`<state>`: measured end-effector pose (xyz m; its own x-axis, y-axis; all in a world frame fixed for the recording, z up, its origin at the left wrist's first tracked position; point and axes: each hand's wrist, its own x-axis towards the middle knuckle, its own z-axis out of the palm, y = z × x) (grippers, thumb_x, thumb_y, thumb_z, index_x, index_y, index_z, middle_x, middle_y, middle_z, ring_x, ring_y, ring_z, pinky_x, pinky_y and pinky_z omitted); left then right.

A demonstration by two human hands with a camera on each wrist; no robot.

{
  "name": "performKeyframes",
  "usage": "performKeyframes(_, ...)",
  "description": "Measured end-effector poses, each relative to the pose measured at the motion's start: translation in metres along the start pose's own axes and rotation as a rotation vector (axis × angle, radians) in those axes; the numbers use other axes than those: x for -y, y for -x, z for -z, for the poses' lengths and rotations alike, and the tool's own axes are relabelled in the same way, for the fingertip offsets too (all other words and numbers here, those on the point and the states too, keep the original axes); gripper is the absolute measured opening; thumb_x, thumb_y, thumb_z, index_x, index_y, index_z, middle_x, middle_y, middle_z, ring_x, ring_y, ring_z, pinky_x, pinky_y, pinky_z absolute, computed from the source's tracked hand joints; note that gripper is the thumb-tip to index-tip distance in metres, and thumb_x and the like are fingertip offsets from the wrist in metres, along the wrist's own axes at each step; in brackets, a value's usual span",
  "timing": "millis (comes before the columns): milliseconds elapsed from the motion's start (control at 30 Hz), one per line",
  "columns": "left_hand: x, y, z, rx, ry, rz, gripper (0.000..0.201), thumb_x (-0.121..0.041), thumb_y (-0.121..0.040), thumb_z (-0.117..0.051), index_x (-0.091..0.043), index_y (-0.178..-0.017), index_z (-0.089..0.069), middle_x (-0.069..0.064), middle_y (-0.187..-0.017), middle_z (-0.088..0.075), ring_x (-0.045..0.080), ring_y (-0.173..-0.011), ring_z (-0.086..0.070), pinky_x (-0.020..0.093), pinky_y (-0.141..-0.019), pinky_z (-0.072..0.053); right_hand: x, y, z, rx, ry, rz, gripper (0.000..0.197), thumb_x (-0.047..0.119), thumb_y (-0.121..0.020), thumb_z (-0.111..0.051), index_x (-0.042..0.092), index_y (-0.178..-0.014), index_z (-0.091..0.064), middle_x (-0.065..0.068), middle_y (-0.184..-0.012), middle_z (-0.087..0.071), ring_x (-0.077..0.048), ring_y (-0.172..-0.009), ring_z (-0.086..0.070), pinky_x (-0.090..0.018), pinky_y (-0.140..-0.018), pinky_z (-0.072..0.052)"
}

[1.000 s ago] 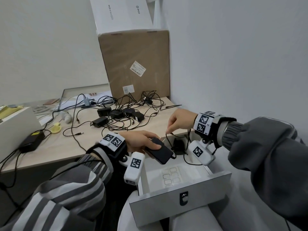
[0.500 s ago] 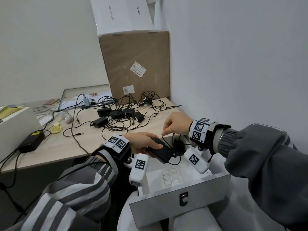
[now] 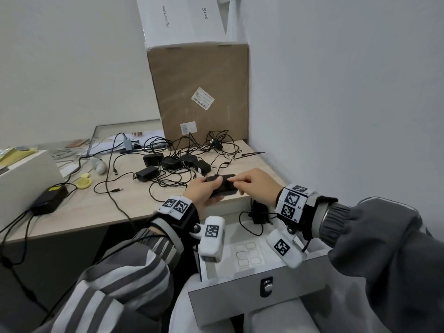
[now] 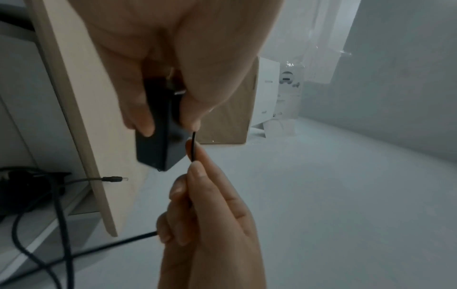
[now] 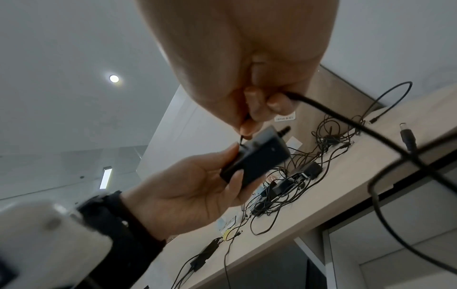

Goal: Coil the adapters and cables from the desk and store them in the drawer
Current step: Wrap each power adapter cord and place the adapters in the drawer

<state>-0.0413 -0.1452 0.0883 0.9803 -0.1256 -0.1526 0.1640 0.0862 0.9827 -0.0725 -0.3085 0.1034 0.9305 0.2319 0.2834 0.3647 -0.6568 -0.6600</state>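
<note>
My left hand point(image 3: 204, 189) grips a black adapter brick point(image 3: 224, 186) above the desk's front edge, fingers and thumb on its long sides point(image 4: 160, 136) point(image 5: 257, 162). My right hand point(image 3: 252, 186) pinches the brick's thin black cable point(image 4: 193, 146) right beside the brick and trails it down past the desk edge point(image 5: 346, 121). Below the hands the grey drawer point(image 3: 240, 301) stands open. A coiled black adapter point(image 3: 258, 212) lies at the drawer's back. A tangle of adapters and cables point(image 3: 185, 162) covers the desk's far middle.
A tall cardboard box point(image 3: 199, 92) with a white box point(image 3: 182, 18) on top stands at the desk's back by the right wall. A large black power brick point(image 3: 48, 200) lies at the left, next to a white box point(image 3: 26, 174). Sticker sheets point(image 3: 247, 255) lie on the drawer floor.
Both hands have lifted from over the drawer up to the desk's edge, bringing the brick along. The right hand has closed in on the brick, with the cable pinched.
</note>
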Motion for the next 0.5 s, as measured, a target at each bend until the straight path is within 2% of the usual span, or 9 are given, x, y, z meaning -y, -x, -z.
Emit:
performKeyframes(67,-0.004,-0.004,0.002,-0.09,0.232,-0.048,0.028,-0.015,-0.094,-0.059,0.004,-0.114,-0.057,0.017,-0.109,-0.062,0.018,-0.08,-0.067,0.021,-0.063,-0.059,-0.001,0.001,-0.004,-0.005,-0.034,0.002,0.025,0.01,-0.094,-0.051,0.011,-0.109,-0.071,0.007,-0.066,-0.06,0.001,-0.06,-0.05,-0.014,-0.064,-0.038)
performKeyframes(133,-0.01,-0.01,0.006,-0.165,0.451,-0.089,0.032,-0.018,-0.095,-0.058,0.005,-0.117,-0.053,0.021,-0.117,-0.059,0.024,-0.093,-0.063,0.027,-0.071,-0.059,-0.002,0.006,-0.009,0.018,-0.085,0.0,0.024,0.008,-0.096,-0.048,0.007,-0.106,-0.07,0.008,-0.064,-0.058,0.003,-0.058,-0.051,-0.009,-0.063,-0.036)
performKeyframes(200,-0.017,-0.011,0.008,-0.17,0.575,-0.13,0.03,-0.019,-0.096,-0.056,0.002,-0.116,-0.052,0.022,-0.121,-0.058,0.028,-0.102,-0.061,0.03,-0.073,-0.059,-0.002,0.012,-0.017,0.074,-0.138,-0.001,0.025,0.005,-0.097,-0.045,0.008,-0.107,-0.068,0.007,-0.063,-0.056,0.008,-0.051,-0.05,-0.005,-0.057,-0.034)
performKeyframes(267,-0.024,-0.007,0.005,-0.125,0.625,-0.16,0.03,-0.02,-0.096,-0.055,0.001,-0.118,-0.052,0.019,-0.114,-0.06,0.026,-0.097,-0.061,0.028,-0.068,-0.059,-0.003,0.014,-0.025,0.115,-0.161,-0.005,0.025,0.007,-0.098,-0.044,0.009,-0.107,-0.067,0.006,-0.062,-0.056,0.004,-0.047,-0.045,-0.008,-0.054,-0.033)
performKeyframes(367,-0.031,0.003,-0.001,0.017,0.556,-0.138,0.031,-0.026,-0.098,-0.051,-0.006,-0.122,-0.053,0.011,-0.102,-0.063,0.019,-0.085,-0.062,0.021,-0.057,-0.054,-0.007,0.012,-0.029,0.142,-0.166,-0.006,0.024,0.013,-0.099,-0.045,0.007,-0.101,-0.068,0.003,-0.059,-0.055,0.0,-0.048,-0.043,-0.011,-0.054,-0.035)
performKeyframes(433,-0.033,0.01,-0.001,0.149,0.348,-0.117,0.026,-0.033,-0.099,-0.047,-0.015,-0.117,-0.056,0.002,-0.092,-0.066,0.012,-0.077,-0.061,0.019,-0.056,-0.04,-0.012,0.011,-0.022,0.131,-0.127,-0.037,0.026,0.021,-0.098,-0.047,0.009,-0.093,-0.07,0.003,-0.059,-0.054,0.001,-0.048,-0.045,-0.012,-0.055,-0.035)
performKeyframes(500,-0.032,0.017,0.003,0.254,0.125,-0.152,0.019,-0.033,-0.099,-0.046,-0.019,-0.106,-0.057,-0.003,-0.083,-0.066,0.008,-0.069,-0.059,0.022,-0.056,-0.028,-0.019,0.01,-0.01,0.12,-0.065,-0.074,0.029,0.028,-0.096,-0.052,0.014,-0.078,-0.07,0.004,-0.055,-0.049,0.001,-0.043,-0.042,-0.012,-0.051,-0.032)
